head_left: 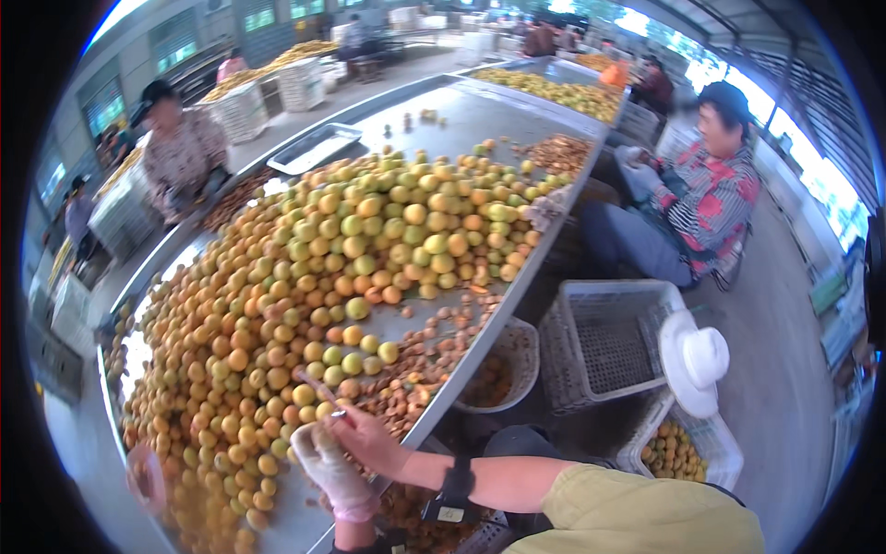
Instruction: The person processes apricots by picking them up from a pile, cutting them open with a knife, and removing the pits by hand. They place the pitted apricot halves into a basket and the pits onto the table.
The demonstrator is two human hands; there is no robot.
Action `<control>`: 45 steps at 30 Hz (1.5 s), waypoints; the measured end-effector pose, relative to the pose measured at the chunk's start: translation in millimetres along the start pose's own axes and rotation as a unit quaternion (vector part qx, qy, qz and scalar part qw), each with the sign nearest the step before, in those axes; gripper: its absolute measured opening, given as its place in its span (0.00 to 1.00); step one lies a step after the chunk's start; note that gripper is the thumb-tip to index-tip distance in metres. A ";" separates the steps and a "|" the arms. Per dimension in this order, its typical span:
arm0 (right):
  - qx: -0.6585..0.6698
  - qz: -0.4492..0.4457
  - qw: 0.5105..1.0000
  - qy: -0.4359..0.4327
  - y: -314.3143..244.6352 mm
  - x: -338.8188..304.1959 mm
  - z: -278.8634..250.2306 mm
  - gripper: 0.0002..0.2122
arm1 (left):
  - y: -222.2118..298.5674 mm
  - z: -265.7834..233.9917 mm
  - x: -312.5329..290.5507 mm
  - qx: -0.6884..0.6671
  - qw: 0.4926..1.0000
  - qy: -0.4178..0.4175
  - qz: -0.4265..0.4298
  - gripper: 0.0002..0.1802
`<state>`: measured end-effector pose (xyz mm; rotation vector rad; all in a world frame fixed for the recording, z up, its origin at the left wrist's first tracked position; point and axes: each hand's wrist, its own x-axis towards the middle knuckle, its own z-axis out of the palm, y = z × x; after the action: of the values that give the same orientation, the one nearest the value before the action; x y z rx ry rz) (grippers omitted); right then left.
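My left hand [329, 471], in a pale glove, is closed at the near edge of a large heap of apricots [277, 305]; what it holds, if anything, is hidden. Beside it, my bare right hand [371, 445] is closed around a slim, pinkish knife-like tool [317, 385] with a metal band near the fingers. The tool points up and left over the fruit. Yellow-green and orange apricots cover much of the metal table [480, 115]. Brown pits and split pieces [415, 383] lie along its right edge, close to my right hand.
A round tub [528, 355], a grey crate [616, 286] and a crate of apricots [637, 457] with a white hat [694, 360] on its edge stand to the right. A seated person [706, 198] works beyond them; another [180, 152] is across the table, near a metal tray [316, 148].
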<state>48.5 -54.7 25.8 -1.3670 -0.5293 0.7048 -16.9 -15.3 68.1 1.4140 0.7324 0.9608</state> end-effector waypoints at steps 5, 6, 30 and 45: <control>-0.014 0.012 0.999 -0.050 -2.0 -3.1 -7.7 0.18 | -10.6 4.6 -2.0 0.022 0.995 0.096 -0.021 0.15; -0.007 -0.001 0.999 -0.047 -0.9 -2.4 -7.8 0.18 | -11.1 3.5 -0.5 0.003 0.998 0.036 -0.042 0.15; 0.221 0.266 0.932 -0.111 -17.3 6.3 -13.0 0.16 | -8.7 -2.0 4.2 0.295 0.926 -0.019 0.234 0.11; 0.152 0.054 0.984 -0.077 10.2 14.3 0.5 0.23 | -33.1 -41.7 45.9 -0.800 0.315 0.069 -0.507 0.23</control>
<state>56.6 -43.5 15.0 -1.0664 -0.4505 0.9440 -29.1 47.4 38.8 -0.9955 0.2486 0.2559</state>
